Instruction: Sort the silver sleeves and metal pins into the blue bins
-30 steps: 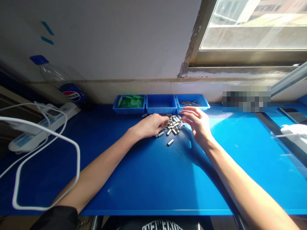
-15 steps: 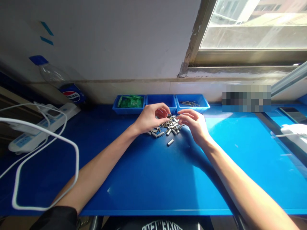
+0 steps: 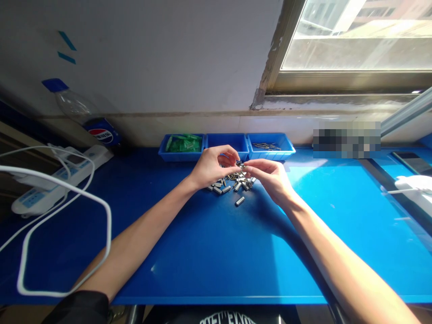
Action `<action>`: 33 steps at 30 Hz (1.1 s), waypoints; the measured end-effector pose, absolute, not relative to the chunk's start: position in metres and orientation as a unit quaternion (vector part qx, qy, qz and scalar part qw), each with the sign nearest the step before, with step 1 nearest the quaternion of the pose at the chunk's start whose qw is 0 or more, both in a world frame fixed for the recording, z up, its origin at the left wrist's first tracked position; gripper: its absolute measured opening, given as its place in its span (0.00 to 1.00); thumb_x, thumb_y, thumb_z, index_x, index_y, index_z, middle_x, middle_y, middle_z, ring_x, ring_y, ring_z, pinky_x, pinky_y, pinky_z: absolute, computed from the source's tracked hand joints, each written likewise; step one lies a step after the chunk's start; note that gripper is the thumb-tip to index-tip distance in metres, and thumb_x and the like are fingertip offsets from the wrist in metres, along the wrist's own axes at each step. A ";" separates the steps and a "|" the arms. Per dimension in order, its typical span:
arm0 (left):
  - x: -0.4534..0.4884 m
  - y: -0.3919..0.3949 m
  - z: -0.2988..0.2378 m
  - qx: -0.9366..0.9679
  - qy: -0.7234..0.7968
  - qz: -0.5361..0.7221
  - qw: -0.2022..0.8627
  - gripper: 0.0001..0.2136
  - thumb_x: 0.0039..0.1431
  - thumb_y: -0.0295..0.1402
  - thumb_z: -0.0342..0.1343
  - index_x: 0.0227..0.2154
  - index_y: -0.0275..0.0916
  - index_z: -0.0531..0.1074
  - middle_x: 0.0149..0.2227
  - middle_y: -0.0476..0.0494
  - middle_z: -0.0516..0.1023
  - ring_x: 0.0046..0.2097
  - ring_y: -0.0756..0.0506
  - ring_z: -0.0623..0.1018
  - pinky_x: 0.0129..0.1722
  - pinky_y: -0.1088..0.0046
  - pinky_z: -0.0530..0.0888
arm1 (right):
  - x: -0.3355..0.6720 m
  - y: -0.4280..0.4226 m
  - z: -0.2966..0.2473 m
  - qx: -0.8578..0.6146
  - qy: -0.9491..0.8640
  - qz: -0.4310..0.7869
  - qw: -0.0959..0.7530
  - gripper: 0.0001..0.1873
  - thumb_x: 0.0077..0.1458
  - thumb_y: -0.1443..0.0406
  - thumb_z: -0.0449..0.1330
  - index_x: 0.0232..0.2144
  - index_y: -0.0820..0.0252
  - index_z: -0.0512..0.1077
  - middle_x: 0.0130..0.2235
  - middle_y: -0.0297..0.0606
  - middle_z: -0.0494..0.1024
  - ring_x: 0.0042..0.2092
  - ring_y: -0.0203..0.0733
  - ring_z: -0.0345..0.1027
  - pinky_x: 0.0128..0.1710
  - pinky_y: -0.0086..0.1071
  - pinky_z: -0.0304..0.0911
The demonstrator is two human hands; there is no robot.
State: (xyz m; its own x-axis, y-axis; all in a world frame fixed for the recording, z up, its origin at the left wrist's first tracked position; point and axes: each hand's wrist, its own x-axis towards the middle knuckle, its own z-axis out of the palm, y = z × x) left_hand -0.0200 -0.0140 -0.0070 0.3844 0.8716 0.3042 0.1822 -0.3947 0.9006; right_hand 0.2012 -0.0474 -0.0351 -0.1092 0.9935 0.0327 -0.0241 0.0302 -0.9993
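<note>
Left hand [image 3: 211, 167] and right hand [image 3: 268, 176] pinch one metal piece [image 3: 240, 165] above the pile [image 3: 232, 185] at the far edge of the desk [image 3: 209, 252]; most pieces seem yet to be handled.

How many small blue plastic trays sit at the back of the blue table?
3, side by side in a row: left tray holding green pieces, middle tray, right tray holding thin metal pins.

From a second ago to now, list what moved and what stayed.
The left hand lifted off the pile of metal parts and the right hand swung left; their fingers now meet above it, any pinched part too small to tell. The bins, lone part and bottle stayed.
</note>
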 end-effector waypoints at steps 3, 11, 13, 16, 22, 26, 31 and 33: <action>-0.025 -0.012 -0.006 0.752 0.379 0.388 0.374 0.15 0.54 0.39 0.75 0.38 0.37 0.80 0.37 0.43 0.85 0.37 0.45 0.84 0.41 0.70 0.81 | 0.200 -0.048 -0.034 -0.474 -0.526 0.514 0.483 0.14 0.51 0.52 0.80 0.37 0.51 0.88 0.34 0.39 0.88 0.39 0.54 0.83 0.51 0.52 0.79; -0.047 -0.005 -0.001 0.866 0.389 0.135 0.285 0.08 0.59 0.24 0.64 0.41 0.38 0.83 0.42 0.42 0.88 0.44 0.43 0.85 0.44 0.72 0.77 | 0.209 -0.039 -0.040 -0.469 -0.462 0.379 0.651 0.24 0.55 0.53 0.79 0.52 0.50 0.83 0.56 0.44 0.87 0.58 0.56 0.83 0.70 0.58 0.68; -0.045 -0.007 -0.003 0.871 0.392 0.115 0.272 0.10 0.58 0.22 0.63 0.41 0.38 0.83 0.43 0.42 0.88 0.44 0.43 0.85 0.44 0.72 0.76 | 0.213 -0.036 -0.044 -0.468 -0.465 0.385 0.645 0.28 0.55 0.54 0.78 0.57 0.47 0.80 0.61 0.43 0.85 0.61 0.57 0.82 0.71 0.60 0.67; -0.040 -0.009 -0.006 0.880 0.393 0.106 0.245 0.09 0.58 0.21 0.62 0.39 0.38 0.82 0.42 0.43 0.87 0.43 0.43 0.84 0.42 0.72 0.75 | 0.214 -0.034 -0.048 -0.481 -0.473 0.398 0.622 0.27 0.54 0.54 0.78 0.55 0.45 0.80 0.59 0.42 0.86 0.57 0.60 0.83 0.67 0.63 0.71; -0.037 -0.008 -0.011 0.902 0.363 0.101 0.211 0.10 0.62 0.18 0.58 0.37 0.38 0.79 0.39 0.43 0.83 0.41 0.44 0.81 0.39 0.72 0.71 | 0.210 -0.037 -0.048 -0.491 -0.494 0.410 0.588 0.21 0.56 0.55 0.75 0.51 0.45 0.80 0.57 0.44 0.86 0.52 0.61 0.85 0.60 0.64 0.75; -0.036 -0.008 -0.012 0.913 0.353 0.085 0.185 0.11 0.65 0.17 0.54 0.38 0.39 0.77 0.39 0.42 0.81 0.40 0.43 0.80 0.38 0.71 0.71 | 0.211 -0.036 -0.049 -0.492 -0.504 0.410 0.580 0.20 0.57 0.55 0.73 0.51 0.45 0.80 0.57 0.44 0.86 0.50 0.60 0.85 0.58 0.63 0.77; -0.036 -0.007 -0.010 0.912 0.340 0.145 0.178 0.11 0.69 0.19 0.53 0.42 0.40 0.77 0.45 0.41 0.80 0.44 0.43 0.81 0.43 0.71 0.74 | 0.212 -0.036 -0.048 -0.495 -0.508 0.409 0.575 0.19 0.57 0.55 0.73 0.50 0.46 0.80 0.56 0.43 0.86 0.49 0.59 0.85 0.55 0.60 0.78; -0.037 -0.006 -0.008 0.902 0.340 0.197 0.178 0.10 0.69 0.20 0.54 0.42 0.40 0.76 0.44 0.42 0.80 0.43 0.44 0.81 0.44 0.70 0.75 | 0.211 -0.037 -0.046 -0.497 -0.504 0.412 0.574 0.19 0.56 0.54 0.73 0.49 0.47 0.80 0.55 0.42 0.87 0.47 0.59 0.84 0.53 0.59 0.78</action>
